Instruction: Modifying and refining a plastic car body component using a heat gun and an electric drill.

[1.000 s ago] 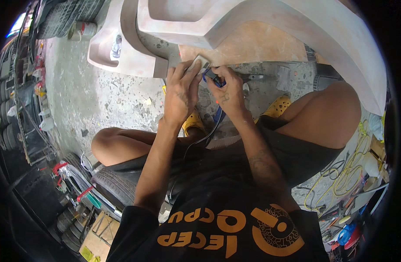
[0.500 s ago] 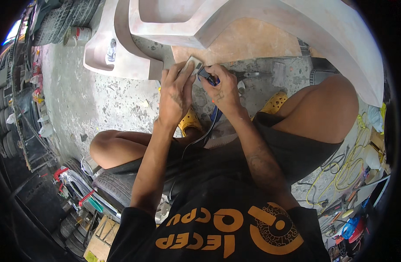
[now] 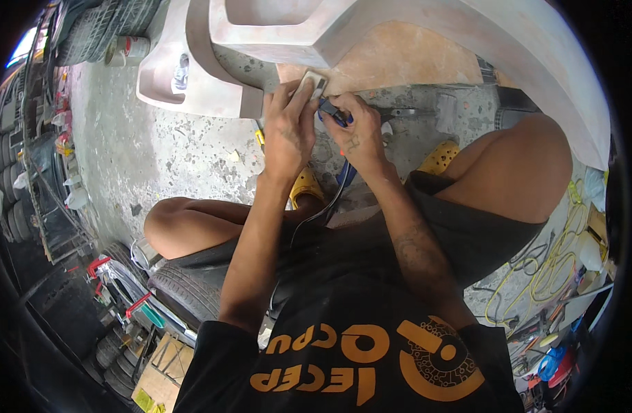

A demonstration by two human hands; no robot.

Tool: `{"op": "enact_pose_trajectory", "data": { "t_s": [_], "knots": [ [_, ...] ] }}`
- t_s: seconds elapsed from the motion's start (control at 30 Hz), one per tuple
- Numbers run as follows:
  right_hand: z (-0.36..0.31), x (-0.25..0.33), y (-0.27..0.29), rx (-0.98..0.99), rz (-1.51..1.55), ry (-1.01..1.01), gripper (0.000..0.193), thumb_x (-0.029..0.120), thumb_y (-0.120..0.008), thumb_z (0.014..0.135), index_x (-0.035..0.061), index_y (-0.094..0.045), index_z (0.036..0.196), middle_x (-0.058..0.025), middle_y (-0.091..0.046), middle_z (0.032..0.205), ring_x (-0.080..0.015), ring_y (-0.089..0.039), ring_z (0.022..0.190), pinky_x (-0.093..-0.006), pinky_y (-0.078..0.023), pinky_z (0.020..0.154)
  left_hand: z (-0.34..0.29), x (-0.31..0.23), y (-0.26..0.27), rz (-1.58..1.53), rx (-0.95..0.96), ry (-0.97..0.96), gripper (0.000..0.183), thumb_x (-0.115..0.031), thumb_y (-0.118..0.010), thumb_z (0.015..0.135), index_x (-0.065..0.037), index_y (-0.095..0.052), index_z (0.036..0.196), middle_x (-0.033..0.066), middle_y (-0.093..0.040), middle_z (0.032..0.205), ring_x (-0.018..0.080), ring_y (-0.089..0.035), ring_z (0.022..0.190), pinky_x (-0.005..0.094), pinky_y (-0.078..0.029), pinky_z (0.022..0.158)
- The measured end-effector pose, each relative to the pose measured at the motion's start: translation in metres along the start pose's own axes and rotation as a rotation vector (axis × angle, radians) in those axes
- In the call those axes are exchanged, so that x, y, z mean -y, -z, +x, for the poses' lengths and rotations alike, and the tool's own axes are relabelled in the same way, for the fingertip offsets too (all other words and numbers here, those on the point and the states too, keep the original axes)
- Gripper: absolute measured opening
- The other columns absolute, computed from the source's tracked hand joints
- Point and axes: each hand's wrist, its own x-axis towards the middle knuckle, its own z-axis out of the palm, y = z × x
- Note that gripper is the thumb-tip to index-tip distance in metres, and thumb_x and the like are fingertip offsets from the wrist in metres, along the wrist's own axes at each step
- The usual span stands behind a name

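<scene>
My left hand (image 3: 287,134) pinches a small off-white block with rounded corners (image 3: 315,82), which has a dark patch at its right end. Close beside it, my right hand (image 3: 363,132) grips a small black-and-blue tool (image 3: 332,110); its kind is unclear and my fingers cover part of it. The tool's tip comes near the block's dark end; whether they touch I cannot tell. Both hands are over the floor between my knees. A thin cable (image 3: 316,215) runs below the right hand towards my lap, beside a blue object (image 3: 346,173) on the floor.
Large pale moulded panels stand ahead, one at left (image 3: 199,96) and a big curved one (image 3: 522,62) to the right. A brown sheet (image 3: 392,58) lies beneath. Tires (image 3: 185,292) and red clamps (image 3: 138,305) sit left; yellow cords (image 3: 529,275) lie right. My feet wear yellow clogs (image 3: 440,157).
Both hands, still holding the block and the tool, sit slightly farther right in the picture. The whole view has shifted a little too; the grips look the same.
</scene>
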Motion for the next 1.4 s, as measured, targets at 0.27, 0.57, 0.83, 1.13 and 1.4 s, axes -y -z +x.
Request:
{"op": "enact_pose_trajectory", "data": {
  "t_s": [0.27, 0.57, 0.83, 1.13, 1.4],
  "knots": [
    [-0.002, -0.002, 0.000, -0.060, -0.042, 0.044, 0.029, -0.001, -0.080, 0.079, -0.0005, -0.062, 0.102, -0.0171, -0.069, 0.090, -0.0237, -0.067, 0.072, -0.0338, -0.054, 0.069, -0.003, -0.002, -0.001, -0.009, 0.031, -0.021, 0.034, 0.004, -0.066, 0.090, 0.002, -0.069, 0.123, 0.0184, -0.066, 0.117, 0.0367, -0.058, 0.093, 0.0434, -0.048, 0.086],
    [0.003, 0.004, 0.008, 0.019, -0.010, -0.052, 0.027, 0.002, -0.077, 0.081, 0.0005, -0.061, 0.102, -0.0214, -0.068, 0.096, -0.0416, -0.068, 0.089, -0.0434, -0.055, 0.075, -0.017, 0.005, 0.004, -0.008, 0.061, 0.015, 0.034, 0.004, -0.066, 0.091, 0.000, -0.069, 0.125, 0.0182, -0.066, 0.117, 0.0376, -0.057, 0.093, 0.0431, -0.048, 0.086],
    [-0.002, 0.000, 0.004, 0.004, -0.018, 0.031, 0.028, 0.006, -0.078, 0.082, 0.0019, -0.062, 0.104, -0.0212, -0.067, 0.094, -0.0421, -0.066, 0.089, -0.0460, -0.053, 0.076, -0.021, 0.001, 0.004, -0.036, 0.063, 0.080, 0.034, 0.002, -0.066, 0.091, 0.000, -0.069, 0.125, 0.0199, -0.065, 0.117, 0.0366, -0.056, 0.095, 0.0456, -0.046, 0.087],
    [0.004, -0.001, 0.005, 0.001, -0.049, -0.003, 0.026, 0.001, -0.078, 0.081, -0.0013, -0.064, 0.103, -0.0162, -0.072, 0.094, -0.0231, -0.072, 0.081, -0.0328, -0.056, 0.073, -0.008, 0.008, -0.006, 0.025, -0.032, -0.046, 0.035, 0.004, -0.065, 0.092, -0.001, -0.069, 0.126, 0.0190, -0.065, 0.117, 0.0343, -0.057, 0.101, 0.0418, -0.050, 0.086],
    [0.003, 0.002, 0.008, 0.011, -0.045, 0.048, 0.026, 0.004, -0.077, 0.081, 0.0020, -0.061, 0.101, -0.0190, -0.066, 0.093, -0.0412, -0.065, 0.090, -0.0455, -0.053, 0.079, -0.027, -0.004, 0.017, -0.037, -0.038, 0.175, 0.035, 0.001, -0.064, 0.096, -0.001, -0.065, 0.131, 0.0178, -0.062, 0.120, 0.0317, -0.057, 0.105, 0.0392, -0.053, 0.084]
  ]
}}
